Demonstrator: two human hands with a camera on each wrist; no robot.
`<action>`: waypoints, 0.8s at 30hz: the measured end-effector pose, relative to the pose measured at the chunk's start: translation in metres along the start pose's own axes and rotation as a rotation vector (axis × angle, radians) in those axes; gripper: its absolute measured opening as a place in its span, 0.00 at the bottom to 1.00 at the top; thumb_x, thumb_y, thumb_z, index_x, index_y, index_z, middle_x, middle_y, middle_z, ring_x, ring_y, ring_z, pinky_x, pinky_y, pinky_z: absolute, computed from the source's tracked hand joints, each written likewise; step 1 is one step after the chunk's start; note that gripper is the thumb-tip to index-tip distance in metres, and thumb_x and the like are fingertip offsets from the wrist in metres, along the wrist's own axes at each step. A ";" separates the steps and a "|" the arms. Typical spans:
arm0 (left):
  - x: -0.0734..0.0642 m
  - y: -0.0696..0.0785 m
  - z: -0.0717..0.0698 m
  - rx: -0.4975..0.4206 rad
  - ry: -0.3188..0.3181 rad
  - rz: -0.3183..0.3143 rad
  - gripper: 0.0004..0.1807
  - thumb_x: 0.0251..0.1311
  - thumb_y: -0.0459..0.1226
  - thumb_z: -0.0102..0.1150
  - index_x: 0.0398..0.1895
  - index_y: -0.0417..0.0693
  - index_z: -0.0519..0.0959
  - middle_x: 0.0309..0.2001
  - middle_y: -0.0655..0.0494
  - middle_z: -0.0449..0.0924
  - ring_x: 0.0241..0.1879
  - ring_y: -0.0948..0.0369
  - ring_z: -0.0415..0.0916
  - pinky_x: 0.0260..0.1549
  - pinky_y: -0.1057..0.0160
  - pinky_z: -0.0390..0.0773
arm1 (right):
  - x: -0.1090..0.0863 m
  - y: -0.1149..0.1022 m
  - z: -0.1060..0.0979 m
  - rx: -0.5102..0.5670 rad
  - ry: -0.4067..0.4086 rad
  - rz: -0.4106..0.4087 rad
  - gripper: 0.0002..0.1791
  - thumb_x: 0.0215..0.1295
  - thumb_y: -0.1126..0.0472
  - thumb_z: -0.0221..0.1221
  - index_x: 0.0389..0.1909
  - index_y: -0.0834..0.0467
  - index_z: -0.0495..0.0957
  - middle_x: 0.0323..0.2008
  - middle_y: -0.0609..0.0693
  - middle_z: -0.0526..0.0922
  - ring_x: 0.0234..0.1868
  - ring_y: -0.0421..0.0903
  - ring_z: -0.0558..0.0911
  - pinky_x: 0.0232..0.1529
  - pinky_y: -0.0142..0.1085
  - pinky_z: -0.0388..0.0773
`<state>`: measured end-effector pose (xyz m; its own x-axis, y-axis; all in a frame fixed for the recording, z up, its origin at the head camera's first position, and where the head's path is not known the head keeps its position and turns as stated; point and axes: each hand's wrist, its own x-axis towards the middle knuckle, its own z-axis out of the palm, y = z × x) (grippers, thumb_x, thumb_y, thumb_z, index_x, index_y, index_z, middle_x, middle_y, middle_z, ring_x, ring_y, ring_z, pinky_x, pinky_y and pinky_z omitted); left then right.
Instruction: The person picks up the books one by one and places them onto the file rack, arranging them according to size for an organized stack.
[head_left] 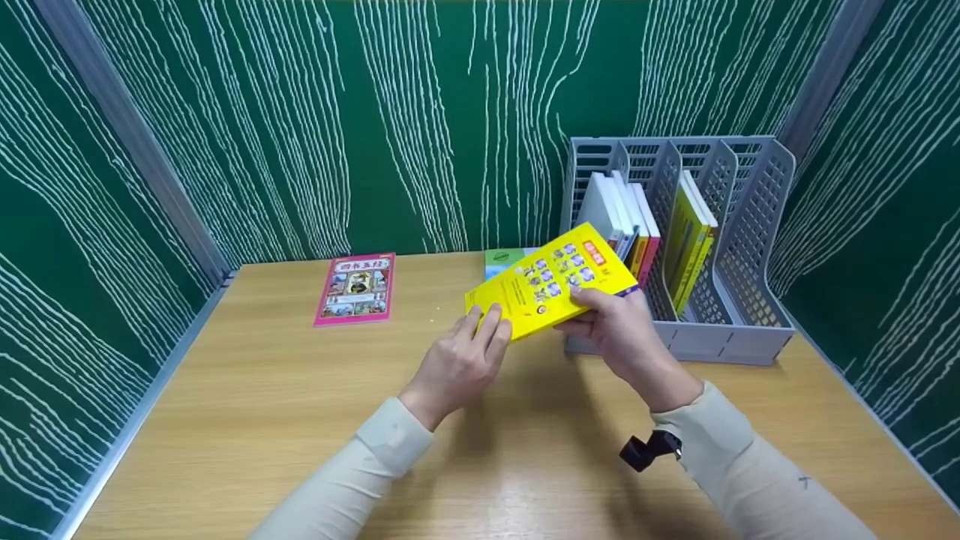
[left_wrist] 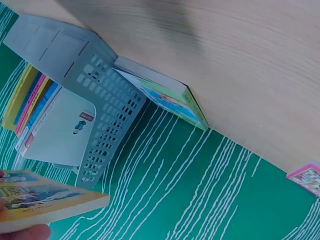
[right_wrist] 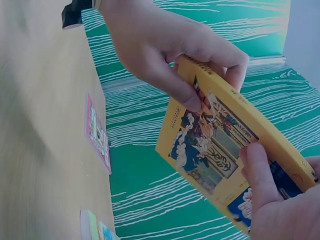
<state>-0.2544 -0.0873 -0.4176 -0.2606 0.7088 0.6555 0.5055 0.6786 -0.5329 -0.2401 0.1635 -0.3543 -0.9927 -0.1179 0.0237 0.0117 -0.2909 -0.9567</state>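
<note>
Both hands hold a yellow book, tilted above the table in front of the file holder. My left hand pinches its lower left end, fingers on the back cover and thumb on the illustrated front cover, as the right wrist view shows. At the other end my right hand grips it, thumb on the back cover and fingers underneath. In the left wrist view, part of the yellow book appears at the lower left with a bit of a hand. The right wrist view shows the left hand above the right hand.
A grey file holder with several slots stands at the back right. White books and yellow books stand in separate slots. A green book is beside the holder; a pink-bordered book lies at the back left.
</note>
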 end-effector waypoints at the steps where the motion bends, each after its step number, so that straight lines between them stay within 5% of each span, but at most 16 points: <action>1: 0.001 0.000 0.000 -0.006 0.002 -0.009 0.22 0.70 0.42 0.74 0.59 0.44 0.76 0.61 0.49 0.89 0.58 0.52 0.90 0.52 0.59 0.89 | 0.000 -0.001 -0.001 0.005 0.003 -0.011 0.27 0.84 0.63 0.54 0.78 0.54 0.60 0.66 0.51 0.86 0.61 0.52 0.90 0.62 0.46 0.87; 8: 0.002 -0.008 0.007 -0.039 -0.001 -0.076 0.23 0.70 0.45 0.73 0.61 0.45 0.77 0.60 0.49 0.89 0.61 0.53 0.89 0.59 0.58 0.87 | -0.003 -0.012 -0.011 -0.006 0.038 -0.089 0.25 0.82 0.66 0.52 0.76 0.52 0.63 0.60 0.45 0.88 0.59 0.49 0.91 0.60 0.44 0.89; 18: -0.010 -0.032 0.023 -0.074 -0.076 -0.167 0.23 0.69 0.47 0.73 0.56 0.40 0.80 0.53 0.44 0.89 0.55 0.50 0.90 0.57 0.57 0.89 | -0.006 -0.031 -0.036 -0.024 0.133 -0.237 0.22 0.80 0.71 0.54 0.69 0.54 0.68 0.53 0.46 0.90 0.52 0.45 0.93 0.50 0.40 0.92; 24: -0.017 -0.047 0.033 -0.042 -0.097 -0.217 0.22 0.67 0.45 0.74 0.53 0.37 0.81 0.50 0.42 0.90 0.52 0.48 0.91 0.56 0.53 0.90 | -0.010 -0.042 -0.056 -0.046 0.221 -0.296 0.26 0.77 0.66 0.65 0.70 0.53 0.70 0.57 0.47 0.88 0.52 0.44 0.93 0.50 0.38 0.91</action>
<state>-0.3008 -0.1248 -0.4211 -0.4439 0.5635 0.6967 0.4619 0.8102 -0.3610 -0.2371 0.2299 -0.3303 -0.9543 0.1744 0.2426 -0.2799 -0.2378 -0.9301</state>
